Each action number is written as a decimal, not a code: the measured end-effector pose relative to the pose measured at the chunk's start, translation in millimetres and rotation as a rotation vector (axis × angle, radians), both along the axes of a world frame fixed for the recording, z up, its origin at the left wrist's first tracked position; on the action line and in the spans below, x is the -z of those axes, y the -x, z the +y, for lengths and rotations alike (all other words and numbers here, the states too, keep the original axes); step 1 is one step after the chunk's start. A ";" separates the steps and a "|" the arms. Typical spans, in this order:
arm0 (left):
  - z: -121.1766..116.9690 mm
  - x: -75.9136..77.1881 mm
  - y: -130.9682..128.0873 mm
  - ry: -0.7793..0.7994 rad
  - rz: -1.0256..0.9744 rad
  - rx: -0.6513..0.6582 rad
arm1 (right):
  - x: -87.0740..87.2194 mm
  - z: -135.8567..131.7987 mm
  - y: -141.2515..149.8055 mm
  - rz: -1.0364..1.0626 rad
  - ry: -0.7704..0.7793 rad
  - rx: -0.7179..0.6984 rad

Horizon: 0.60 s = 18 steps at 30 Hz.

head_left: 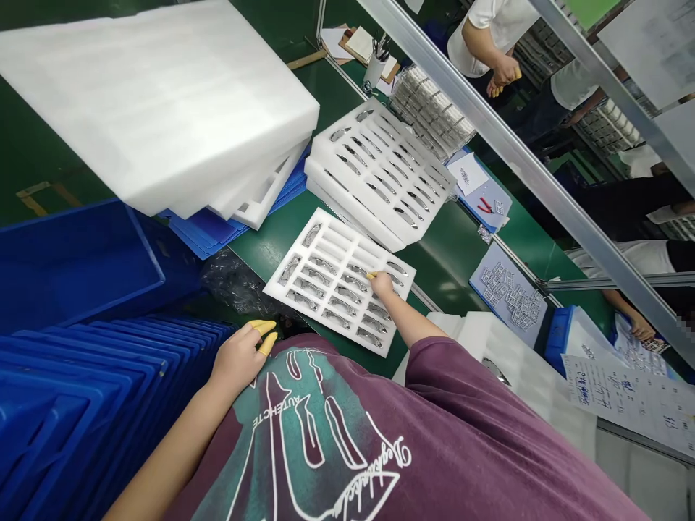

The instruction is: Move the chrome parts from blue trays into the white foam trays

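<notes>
My right hand (381, 284) reaches out over a white foam tray (296, 250) on the green table. Its slots hold several shiny chrome handle-shaped parts (347, 293). The fingers, one in a yellow cot, are curled and pinch at a chrome part in a slot near the tray's right edge. My left hand (239, 356) hangs close to my purple shirt, beside a stack of blue bins (81, 405). Its thumb and forefinger wear yellow cots, lie loosely apart and hold nothing. A second, fuller foam tray stack (380, 170) sits behind the first.
A pile of white foam sheets (157, 101) rests on blue boards at left. A blue bin (76, 253) stands below it. A metal rail (521, 159) crosses diagonally at right, with other people behind it. Small parts lie on a blue board (507, 293), near papers (630, 394).
</notes>
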State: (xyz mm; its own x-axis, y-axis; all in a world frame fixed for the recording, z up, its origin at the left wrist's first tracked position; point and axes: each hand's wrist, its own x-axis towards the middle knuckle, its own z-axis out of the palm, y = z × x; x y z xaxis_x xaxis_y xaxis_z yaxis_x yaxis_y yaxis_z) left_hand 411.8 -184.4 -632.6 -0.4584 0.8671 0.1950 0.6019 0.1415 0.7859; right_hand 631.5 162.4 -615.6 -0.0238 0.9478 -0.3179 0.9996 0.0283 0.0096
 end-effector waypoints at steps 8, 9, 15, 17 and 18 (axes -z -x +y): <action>-1.0 -2.7 -2.7 0.162 -0.108 0.028 | -3.5 3.4 7.6 -0.069 0.059 -0.001; -0.9 -3.3 -3.1 0.165 -0.115 0.033 | -5.2 6.1 9.1 -0.077 0.078 -0.008; -4.0 -0.3 -4.6 0.155 -0.138 0.028 | -7.7 2.9 4.7 -0.071 0.114 -0.049; -4.5 4.0 -4.8 0.150 -0.150 0.011 | -5.0 -6.5 0.4 -0.081 0.110 -0.061; -5.0 5.9 -5.6 0.147 -0.156 -0.005 | -3.8 -12.7 -0.9 -0.090 0.106 -0.076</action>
State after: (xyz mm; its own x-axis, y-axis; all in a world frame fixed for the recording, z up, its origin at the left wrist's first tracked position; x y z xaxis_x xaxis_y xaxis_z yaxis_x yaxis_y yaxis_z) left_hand 417.4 -189.3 -638.5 -0.4776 0.8786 -0.0074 0.4734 0.2644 0.8402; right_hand 632.4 149.7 -611.8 -0.0605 0.9055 -0.4201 0.9898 0.1090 0.0923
